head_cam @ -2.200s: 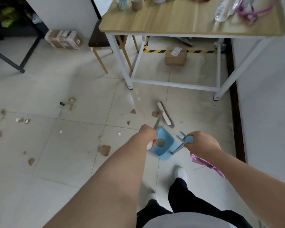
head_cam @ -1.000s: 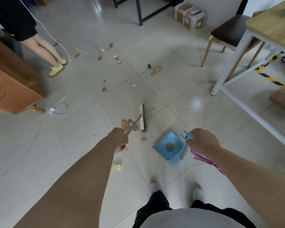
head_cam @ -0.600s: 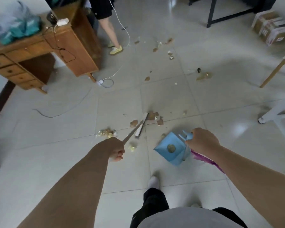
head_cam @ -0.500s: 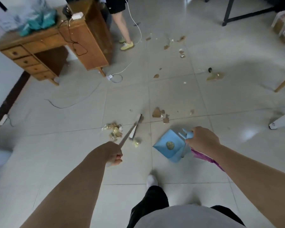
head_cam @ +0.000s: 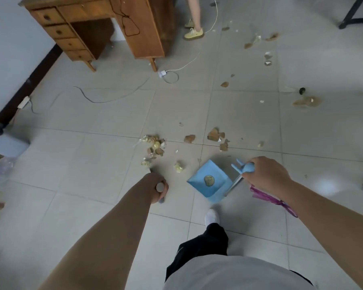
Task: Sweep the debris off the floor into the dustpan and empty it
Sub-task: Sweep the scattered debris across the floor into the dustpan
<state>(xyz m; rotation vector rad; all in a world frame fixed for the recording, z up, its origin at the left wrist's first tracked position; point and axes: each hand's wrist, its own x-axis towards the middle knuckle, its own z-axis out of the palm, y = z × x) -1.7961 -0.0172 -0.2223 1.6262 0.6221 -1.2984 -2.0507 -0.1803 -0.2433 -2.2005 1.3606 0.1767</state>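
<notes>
Sweeping is partly done. The light-blue plastic dustpan (head_cam: 215, 191) is down at the grey tiled floor (head_cam: 92, 164), just ahead of the person's white-shod foot, and one round greenish-brown scrap (head_cam: 209, 180) already lies in it. The right hand (head_cam: 267, 175) holds the pan's light-blue handle (head_cam: 245, 167), fingers wrapped round it. The left hand (head_cam: 158, 188) has its fingers clamped on the pale round-ended broom handle (head_cam: 160, 186). The handle is seen almost end-on, so the brush head is hidden below the fist.

Most of the debris is still uncollected:
- a loose heap of yellow and brown scraps (head_cam: 153, 146) just beyond the left hand
- a crumpled yellowish lump (head_cam: 178, 166) between that heap and the dustpan
- torn brown cardboard pieces (head_cam: 215, 136) beyond the pan
- more bits scattered well apart toward the far right

As I judge it, the next move is to draw the lump and the near heap sideways into the pan's open edge. That edge should stay flat on the tiles so nothing slips under, and emptying is still a long way off
</notes>
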